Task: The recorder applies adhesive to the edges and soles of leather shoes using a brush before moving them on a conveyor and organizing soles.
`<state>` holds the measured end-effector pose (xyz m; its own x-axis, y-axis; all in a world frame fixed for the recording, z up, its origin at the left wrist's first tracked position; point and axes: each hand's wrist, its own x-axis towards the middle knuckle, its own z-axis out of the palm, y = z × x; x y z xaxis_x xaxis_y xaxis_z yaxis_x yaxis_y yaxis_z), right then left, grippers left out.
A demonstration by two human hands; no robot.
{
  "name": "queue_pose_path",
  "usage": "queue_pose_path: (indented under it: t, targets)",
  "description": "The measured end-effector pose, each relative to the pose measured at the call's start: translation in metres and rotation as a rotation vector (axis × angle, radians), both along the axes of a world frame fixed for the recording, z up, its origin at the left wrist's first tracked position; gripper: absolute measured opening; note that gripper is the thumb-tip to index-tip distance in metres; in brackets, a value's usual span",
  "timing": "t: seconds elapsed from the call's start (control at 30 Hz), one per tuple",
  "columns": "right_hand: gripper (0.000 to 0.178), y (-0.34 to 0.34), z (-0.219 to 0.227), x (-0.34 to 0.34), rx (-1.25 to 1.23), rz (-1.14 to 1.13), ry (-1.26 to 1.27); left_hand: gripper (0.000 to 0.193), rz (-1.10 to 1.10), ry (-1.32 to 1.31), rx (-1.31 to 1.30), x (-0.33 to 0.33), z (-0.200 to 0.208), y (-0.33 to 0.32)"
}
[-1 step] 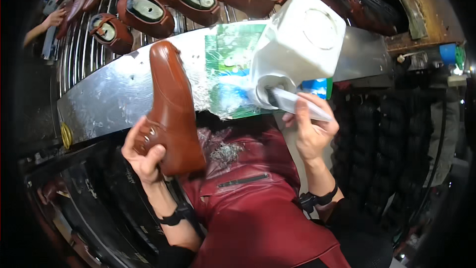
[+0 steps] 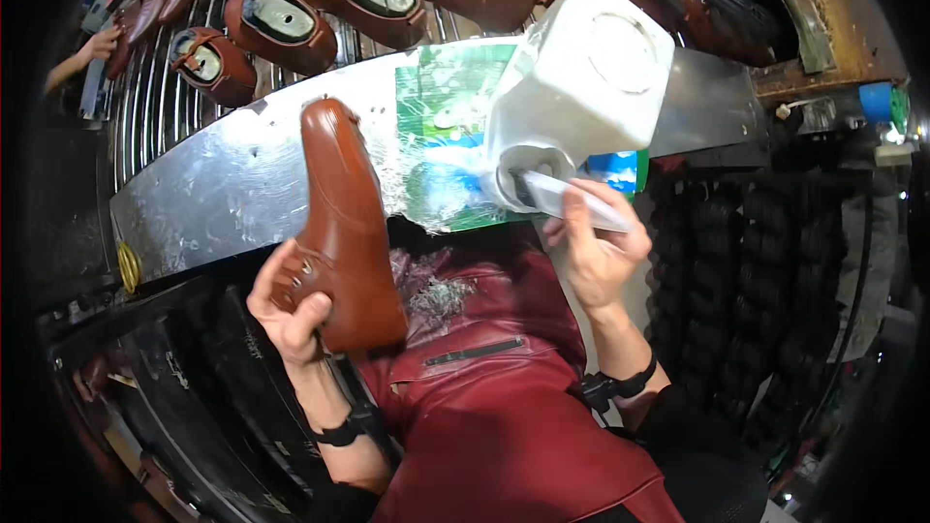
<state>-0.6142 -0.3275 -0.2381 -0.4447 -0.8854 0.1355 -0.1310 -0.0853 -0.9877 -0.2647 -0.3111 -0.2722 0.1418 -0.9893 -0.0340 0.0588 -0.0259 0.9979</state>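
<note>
My left hand [image 2: 294,315] is closed round the ankle part of a brown leather shoe upper [image 2: 341,194], its toe pointing away and its eyelets under my fingers. In my right hand [image 2: 605,242] is a flat, whitish brush [image 2: 581,208], held by its handle between thumb and fingers. The brush's dark end reaches into the open mouth of a white plastic jug [image 2: 620,68]. The jug lies tilted on the bench, mouth toward me. What is inside the jug cannot be made out.
A metal bench [image 2: 223,169] bears a green-and-blue printed sheet [image 2: 450,87] smeared with whitish residue. Beyond it, several brown shoes [image 2: 281,29] stand on a roller rack. Another person's hand [image 2: 100,44] shows at the far left. A yellow coil [image 2: 128,266] hangs at the bench's left end.
The shoe upper and my left hand have shifted slightly toward me and to the right. My right hand has moved a little left, with the brush, at the jug's mouth.
</note>
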Motion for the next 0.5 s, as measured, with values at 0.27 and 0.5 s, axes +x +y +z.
queue_pose_path:
  t: [0.27,0.5]
  targets:
    - [0.029,-0.004,-0.005,-0.004,0.145,0.015,-0.547,0.07,-0.031,0.217,0.112,-0.03,-0.009,0.051]
    - [0.018,-0.031,0.041,0.013,0.236,0.375,-0.896,0.071,-0.088,0.365,0.116,-0.038,0.006,0.055]
